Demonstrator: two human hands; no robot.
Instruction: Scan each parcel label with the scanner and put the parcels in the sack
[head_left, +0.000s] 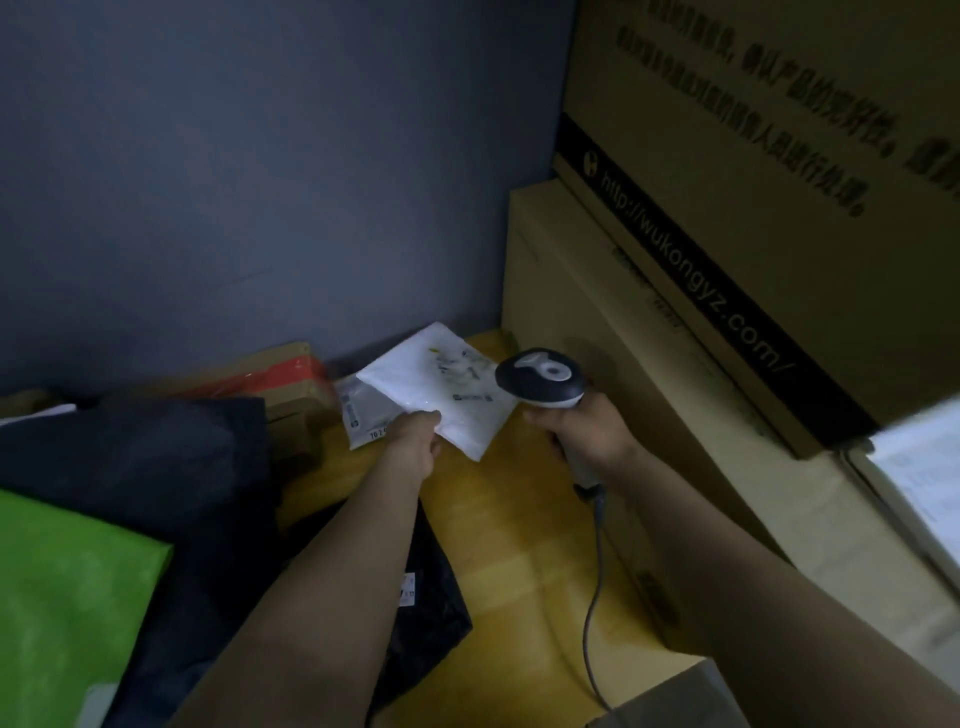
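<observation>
Dark bag (156, 467) left, on desk (498, 519). Left hand (413, 439) pinches white parcel (441, 387) by near corner, label up, above desk. Scanner (540, 376) head just beside parcel's right edge; right hand (587, 431) wrapped round handle. Cardboard boxes (675, 415) right.

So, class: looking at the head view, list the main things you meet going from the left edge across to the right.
green fabric → red-taped box → white parcel → scanner → stacked cardboard boxes
</observation>
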